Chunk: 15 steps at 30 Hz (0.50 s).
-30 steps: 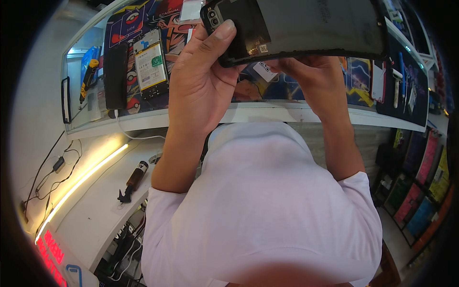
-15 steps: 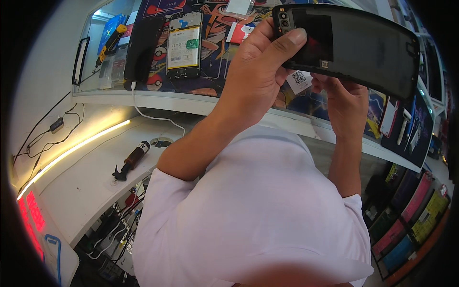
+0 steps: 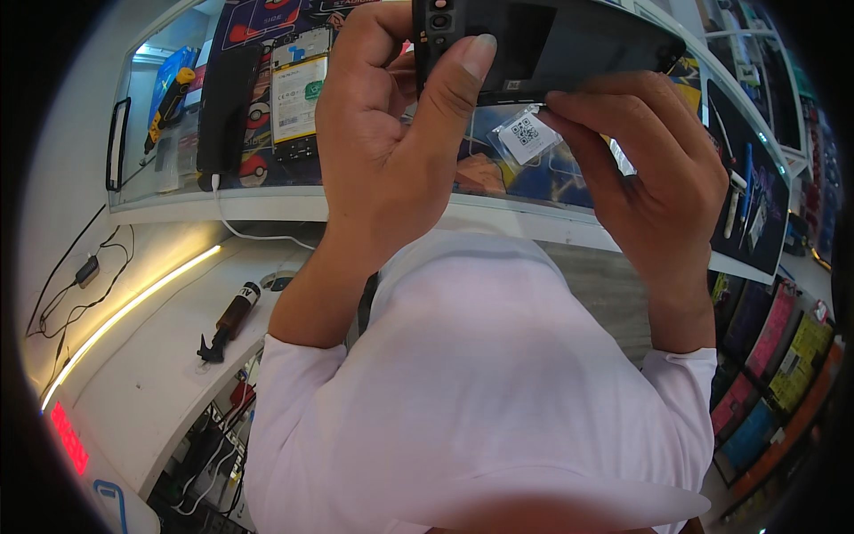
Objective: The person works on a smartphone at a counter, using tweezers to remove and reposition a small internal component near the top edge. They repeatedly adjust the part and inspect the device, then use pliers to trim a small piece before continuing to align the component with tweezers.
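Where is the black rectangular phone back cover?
The cover is at the head view's top, right of centre, held by the left hand, with the right hand at its lower edge.

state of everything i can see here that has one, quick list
Left hand: closed on the phone back cover
Right hand: at the cover's lower edge, grip unclear
Phone back cover: held up, inner side showing
Opened phone: lying down, inside exposed
Black device: lying down, white cable at its near end
Labelled packet: printed side showing
Light strip: lit
Red sign: lit
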Each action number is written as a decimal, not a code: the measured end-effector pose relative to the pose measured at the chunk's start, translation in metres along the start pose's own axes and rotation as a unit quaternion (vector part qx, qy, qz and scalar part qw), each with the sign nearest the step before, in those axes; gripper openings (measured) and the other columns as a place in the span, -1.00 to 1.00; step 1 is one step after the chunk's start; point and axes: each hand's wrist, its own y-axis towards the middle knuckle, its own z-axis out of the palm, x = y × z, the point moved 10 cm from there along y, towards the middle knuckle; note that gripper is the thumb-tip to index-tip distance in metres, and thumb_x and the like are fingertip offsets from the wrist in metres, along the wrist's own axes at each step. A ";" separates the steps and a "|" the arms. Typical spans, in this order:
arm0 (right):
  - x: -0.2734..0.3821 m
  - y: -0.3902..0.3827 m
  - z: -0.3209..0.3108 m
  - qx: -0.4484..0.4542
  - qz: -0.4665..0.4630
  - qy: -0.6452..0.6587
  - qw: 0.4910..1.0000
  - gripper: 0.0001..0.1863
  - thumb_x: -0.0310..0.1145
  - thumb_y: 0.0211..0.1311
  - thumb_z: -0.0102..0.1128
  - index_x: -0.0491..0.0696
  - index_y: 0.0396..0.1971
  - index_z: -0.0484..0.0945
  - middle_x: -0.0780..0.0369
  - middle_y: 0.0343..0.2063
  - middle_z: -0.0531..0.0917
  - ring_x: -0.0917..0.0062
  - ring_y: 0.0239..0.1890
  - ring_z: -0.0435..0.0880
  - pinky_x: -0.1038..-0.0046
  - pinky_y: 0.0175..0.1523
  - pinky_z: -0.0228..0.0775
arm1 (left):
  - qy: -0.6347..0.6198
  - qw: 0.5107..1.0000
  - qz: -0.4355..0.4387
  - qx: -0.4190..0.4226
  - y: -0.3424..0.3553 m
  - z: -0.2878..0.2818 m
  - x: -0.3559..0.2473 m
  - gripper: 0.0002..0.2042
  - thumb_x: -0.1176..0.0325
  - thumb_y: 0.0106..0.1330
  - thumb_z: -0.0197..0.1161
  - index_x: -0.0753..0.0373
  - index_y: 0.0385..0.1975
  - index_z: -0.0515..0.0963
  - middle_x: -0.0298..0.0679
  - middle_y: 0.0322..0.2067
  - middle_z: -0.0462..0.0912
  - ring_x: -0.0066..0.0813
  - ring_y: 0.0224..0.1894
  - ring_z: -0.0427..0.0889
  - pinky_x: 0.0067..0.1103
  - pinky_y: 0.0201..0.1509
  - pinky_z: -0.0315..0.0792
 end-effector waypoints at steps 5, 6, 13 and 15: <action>0.015 0.011 0.005 0.041 -0.033 -0.053 0.997 -0.76 -0.58 -0.02 0.53 -0.09 -0.30 0.72 0.27 -0.39 0.69 0.43 -0.35 0.68 0.42 -0.28 0.48 | 0.074 0.996 0.048 0.010 -0.006 0.002 -0.013 -0.83 0.53 0.47 0.23 0.30 -0.05 0.40 -0.30 -0.18 0.60 -0.76 -0.21 0.50 -0.73 -0.03 0.42; 0.016 0.012 0.005 0.044 -0.038 -0.056 0.997 -0.76 -0.57 -0.02 0.53 -0.08 -0.30 0.72 0.27 -0.38 0.69 0.43 -0.35 0.68 0.41 -0.28 0.49 | 0.092 0.994 0.062 0.013 -0.006 0.004 -0.018 -0.83 0.54 0.47 0.23 0.30 -0.05 0.40 -0.30 -0.18 0.60 -0.76 -0.22 0.50 -0.73 -0.04 0.42; 0.024 0.014 0.007 0.045 -0.068 -0.061 0.995 -0.76 -0.54 -0.03 0.54 -0.06 -0.30 0.73 0.28 -0.38 0.68 0.42 -0.34 0.69 0.40 -0.26 0.50 | 0.070 0.992 0.104 0.023 -0.005 0.010 -0.023 -0.83 0.53 0.47 0.23 0.30 -0.07 0.39 -0.31 -0.23 0.59 -0.76 -0.25 0.51 -0.74 -0.10 0.44; 0.025 0.014 0.006 0.039 -0.079 -0.060 0.994 -0.75 -0.55 -0.03 0.54 -0.07 -0.29 0.73 0.27 -0.38 0.68 0.42 -0.34 0.69 0.40 -0.26 0.50 | 0.026 0.996 0.082 0.015 -0.005 0.008 -0.020 -0.84 0.53 0.48 0.22 0.29 -0.08 0.39 -0.31 -0.24 0.60 -0.77 -0.26 0.52 -0.76 -0.12 0.45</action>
